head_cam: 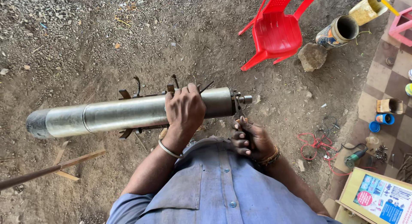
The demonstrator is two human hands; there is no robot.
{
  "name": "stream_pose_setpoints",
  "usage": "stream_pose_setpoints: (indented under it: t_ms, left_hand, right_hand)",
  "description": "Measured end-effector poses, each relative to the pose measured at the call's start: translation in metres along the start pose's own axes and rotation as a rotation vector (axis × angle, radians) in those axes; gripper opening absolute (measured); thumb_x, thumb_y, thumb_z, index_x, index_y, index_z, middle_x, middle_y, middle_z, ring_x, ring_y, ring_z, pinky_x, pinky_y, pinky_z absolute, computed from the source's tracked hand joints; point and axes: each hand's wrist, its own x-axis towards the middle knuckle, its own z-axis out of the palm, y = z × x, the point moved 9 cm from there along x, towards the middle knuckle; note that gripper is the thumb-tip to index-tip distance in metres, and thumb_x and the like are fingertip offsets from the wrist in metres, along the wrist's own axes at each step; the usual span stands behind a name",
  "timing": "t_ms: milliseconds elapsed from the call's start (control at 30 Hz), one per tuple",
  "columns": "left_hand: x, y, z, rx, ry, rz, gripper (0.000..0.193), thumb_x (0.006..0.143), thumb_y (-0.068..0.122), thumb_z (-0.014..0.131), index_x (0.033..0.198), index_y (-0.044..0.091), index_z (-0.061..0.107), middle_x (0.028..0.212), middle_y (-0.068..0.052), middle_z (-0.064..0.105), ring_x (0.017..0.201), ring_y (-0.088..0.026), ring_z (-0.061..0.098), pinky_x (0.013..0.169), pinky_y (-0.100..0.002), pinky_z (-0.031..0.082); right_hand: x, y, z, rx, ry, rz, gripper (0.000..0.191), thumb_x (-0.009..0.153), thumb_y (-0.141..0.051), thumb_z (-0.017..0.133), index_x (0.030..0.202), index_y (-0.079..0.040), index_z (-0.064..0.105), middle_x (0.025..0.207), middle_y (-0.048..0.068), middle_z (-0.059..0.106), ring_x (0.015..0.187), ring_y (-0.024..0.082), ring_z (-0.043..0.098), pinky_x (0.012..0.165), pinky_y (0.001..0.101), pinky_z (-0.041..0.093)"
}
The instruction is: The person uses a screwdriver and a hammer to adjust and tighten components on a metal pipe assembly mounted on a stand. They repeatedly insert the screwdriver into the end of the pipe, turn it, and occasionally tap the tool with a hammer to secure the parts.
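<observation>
At the lower right corner of the frame you had a cardboard box (349, 198), tan-sided, its printed top (382, 199) light blue with a pink round patch and small pictures. Near the right edge, midway up, a small open brown carton (389, 106) sat on the checkered tiles (386, 78). At the upper right lay a cylindrical can (337, 33) with a colourful printed wrapper.

The long metal cylinder (128, 113) is silver-grey with a dark, blackened left end. The plastic chair (277, 33) far right is bright red. The shirt (223, 189) is faded blue. The floor (388, 78) at right is checkered brown and cream; the cable (317, 144) is red.
</observation>
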Motion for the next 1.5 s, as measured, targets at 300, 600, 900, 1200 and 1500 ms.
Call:
stream_pose_setpoints:
  t_ms: [300,600,900,1200,1500]
  left_hand:
    - [0.000,0.006,-0.010,-0.003,0.043,0.026,0.010,0.087,0.009,0.056,0.081,0.008,0.064,0.075,-0.014,0.073,0.068,-0.029,0.072,0.069,-0.044,0.051]
    - [-0.001,0.002,-0.004,-0.019,0.034,0.068,0.015,0.091,0.009,0.055,0.080,0.008,0.064,0.075,-0.015,0.074,0.067,-0.027,0.072,0.069,-0.043,0.050]
    - [-0.008,0.010,-0.014,-0.041,-0.022,0.050,0.014,0.090,0.007,0.054,0.080,0.009,0.063,0.071,-0.013,0.072,0.066,-0.027,0.071,0.070,-0.044,0.048]
    - [-0.018,0.010,-0.018,-0.063,-0.016,0.056,0.009,0.090,0.008,0.055,0.087,0.007,0.063,0.083,-0.015,0.073,0.085,-0.031,0.073,0.089,-0.048,0.050]
    - [-0.035,0.029,-0.067,-0.317,0.127,0.120,0.030,0.092,0.006,0.057,0.119,-0.003,0.065,0.096,-0.017,0.074,0.087,-0.032,0.070,0.084,-0.045,0.048]
  right_hand:
    - [-0.003,-0.004,-0.004,-0.067,-0.100,0.013,0.036,0.109,-0.041,0.043,0.097,-0.008,0.054,0.067,0.002,0.052,0.046,0.013,0.054,0.042,0.0326,0.053]
    - [-0.010,-0.019,0.015,0.141,-0.119,0.094,0.036,0.113,-0.036,0.041,0.100,-0.005,0.054,0.070,0.002,0.054,0.046,0.010,0.052,0.039,0.0282,0.050]
    - [-0.050,-0.083,0.051,-0.188,-0.256,-0.208,0.039,0.113,-0.038,0.043,0.098,-0.003,0.054,0.071,0.009,0.054,0.046,0.017,0.051,0.037,0.0307,0.049]
    - [-0.056,-0.052,0.023,-0.373,0.120,-0.160,0.040,0.104,-0.038,0.050,0.092,-0.001,0.060,0.064,0.009,0.055,0.044,0.019,0.056,0.040,0.0351,0.053]
    - [-0.076,-0.056,0.003,-0.688,0.320,-0.328,0.033,0.104,-0.029,0.053,0.094,0.001,0.063,0.070,0.009,0.062,0.055,0.016,0.062,0.047,0.0328,0.055]
